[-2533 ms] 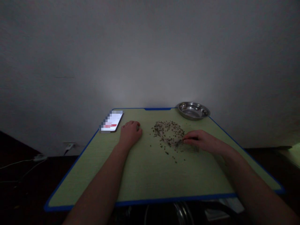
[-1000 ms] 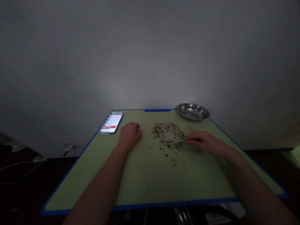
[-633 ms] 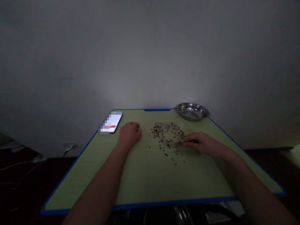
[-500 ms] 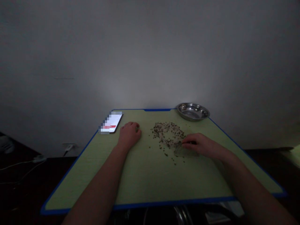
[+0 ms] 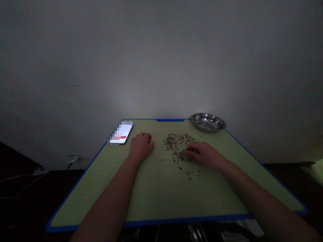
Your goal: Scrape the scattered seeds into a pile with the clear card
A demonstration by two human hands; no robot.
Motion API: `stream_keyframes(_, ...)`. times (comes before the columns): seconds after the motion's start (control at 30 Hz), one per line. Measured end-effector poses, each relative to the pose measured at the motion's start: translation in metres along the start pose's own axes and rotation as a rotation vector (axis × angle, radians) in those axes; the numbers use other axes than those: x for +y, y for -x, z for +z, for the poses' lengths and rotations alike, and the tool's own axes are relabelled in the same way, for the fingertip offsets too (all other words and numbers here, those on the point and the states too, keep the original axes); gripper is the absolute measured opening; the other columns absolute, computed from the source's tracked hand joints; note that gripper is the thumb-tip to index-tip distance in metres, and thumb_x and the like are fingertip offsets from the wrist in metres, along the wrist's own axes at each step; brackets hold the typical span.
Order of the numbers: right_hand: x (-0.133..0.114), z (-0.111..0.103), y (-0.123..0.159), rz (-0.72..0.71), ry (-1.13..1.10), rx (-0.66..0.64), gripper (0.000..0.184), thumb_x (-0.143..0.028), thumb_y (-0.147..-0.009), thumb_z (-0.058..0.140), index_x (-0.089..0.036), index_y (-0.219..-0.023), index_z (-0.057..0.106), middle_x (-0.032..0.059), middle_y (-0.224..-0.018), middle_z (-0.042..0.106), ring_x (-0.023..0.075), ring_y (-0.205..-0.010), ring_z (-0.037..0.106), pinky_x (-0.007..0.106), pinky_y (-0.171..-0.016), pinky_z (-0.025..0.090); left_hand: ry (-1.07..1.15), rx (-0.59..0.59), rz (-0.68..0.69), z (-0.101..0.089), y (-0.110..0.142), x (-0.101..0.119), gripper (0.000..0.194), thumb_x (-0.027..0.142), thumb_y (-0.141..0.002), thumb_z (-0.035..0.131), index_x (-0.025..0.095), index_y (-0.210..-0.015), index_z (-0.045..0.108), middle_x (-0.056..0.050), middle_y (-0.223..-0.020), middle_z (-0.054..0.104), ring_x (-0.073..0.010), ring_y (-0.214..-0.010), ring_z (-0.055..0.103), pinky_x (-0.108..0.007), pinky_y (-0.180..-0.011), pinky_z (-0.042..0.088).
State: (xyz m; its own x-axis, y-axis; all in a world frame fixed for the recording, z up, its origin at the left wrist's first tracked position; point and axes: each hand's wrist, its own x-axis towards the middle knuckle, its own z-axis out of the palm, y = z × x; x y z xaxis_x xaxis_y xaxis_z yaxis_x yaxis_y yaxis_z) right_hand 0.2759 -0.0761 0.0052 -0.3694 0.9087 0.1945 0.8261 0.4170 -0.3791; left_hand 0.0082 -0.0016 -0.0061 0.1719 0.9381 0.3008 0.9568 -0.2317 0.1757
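Observation:
A loose patch of small dark and pale grains, like beans or seeds, is spread over the middle of the green table. My right hand reaches into its right side, thumb and fingers drawn together low over the grains. What those fingers hold, if anything, is too dim and small to name. To the left of the patch, my left hand rests on the tabletop with its fingers curled. Something small and greenish shows between its thumb and fingers, but I cannot make it out.
A shiny metal bowl stands at the table's far right corner, near the wall. At the far left lies a phone with a lit screen. White cables and a wall socket are left of the table.
My right hand has moved left, further over the grains, covering part of their right side. My left hand stays in nearly the same place. The view has shifted slightly.

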Motion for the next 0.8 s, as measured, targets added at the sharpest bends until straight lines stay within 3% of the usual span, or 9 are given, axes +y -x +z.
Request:
stream_keyframes(0.33,0.002,0.003,-0.023,-0.001,0.128,0.055,0.017,-0.026,-0.09,0.054,-0.018,-0.083,0.067,0.0058,-0.08,0.069,0.0183,-0.071,0.058,0.028,-0.063,0.036,0.015,0.006,0.006,0.002,0.001,0.0,0.029,0.028,-0.082,0.048,0.017,-0.103,0.065,-0.011,-0.115,0.064,-0.0267,-0.108,0.056,-0.042,-0.092,0.042)
stream_keyframes(0.57,0.008,-0.003,-0.013,-0.014,0.046,-0.005,0.021,-0.025,-0.091,0.051,-0.018,-0.078,0.065,0.0037,-0.073,0.065,0.016,-0.065,0.055,0.026,-0.058,0.035,0.031,0.021,0.005,0.002,0.002,0.0,0.028,0.028,-0.082,0.048,0.018,-0.102,0.065,-0.011,-0.111,0.065,-0.0266,-0.107,0.056,-0.042,-0.091,0.042)
stream_keyframes(0.8,-0.003,0.007,-0.024,-0.035,0.025,-0.049,0.02,-0.03,-0.091,0.053,-0.019,-0.084,0.068,0.005,-0.08,0.069,0.017,-0.071,0.059,0.027,-0.062,0.038,0.036,0.011,-0.003,0.001,0.002,0.001,0.028,0.027,-0.082,0.048,0.018,-0.102,0.065,-0.011,-0.113,0.064,-0.026,-0.108,0.056,-0.041,-0.092,0.041)
